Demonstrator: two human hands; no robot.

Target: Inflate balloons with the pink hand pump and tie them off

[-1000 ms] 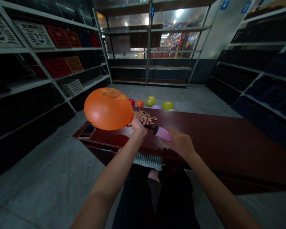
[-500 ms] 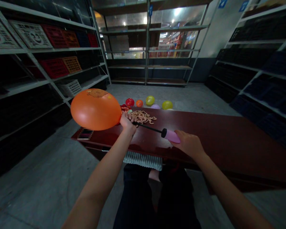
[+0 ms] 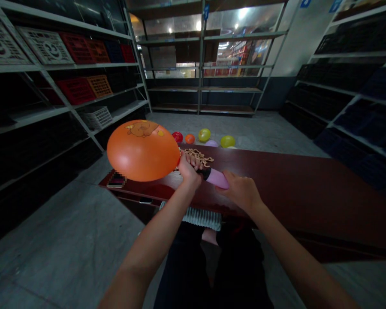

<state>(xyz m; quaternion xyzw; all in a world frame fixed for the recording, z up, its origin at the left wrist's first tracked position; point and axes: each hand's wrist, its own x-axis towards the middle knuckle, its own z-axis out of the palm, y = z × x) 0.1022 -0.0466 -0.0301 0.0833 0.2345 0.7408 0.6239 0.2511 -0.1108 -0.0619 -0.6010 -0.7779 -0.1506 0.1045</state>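
- A person is sitting at a dark red worktop, holding a large orange balloon above its left part, a brown cartoon figure showing on the balloon's upper side.
- The left hand is closing around the balloon's neck end and the front of a pink pump, hiding the join between them.
- The right hand is gripping the pump's pink body from the right, the black collar sitting just beside the left hand.
- Filling appears to be well advanced: the balloon is looking round and taut, though whether it is full cannot be told.
- Sealing is seemingly remaining, with the balloon not yet set free of the hand; no knot is showing, the neck being covered.
- Beyond the worktop's far edge, a red balloon, a smaller orange balloon, two yellow balloons and a purple balloon are lying loose, suggesting others are already finished.
- Just beyond the left hand, a heap of tan, string-like pieces is resting on the worktop, apparently unused.
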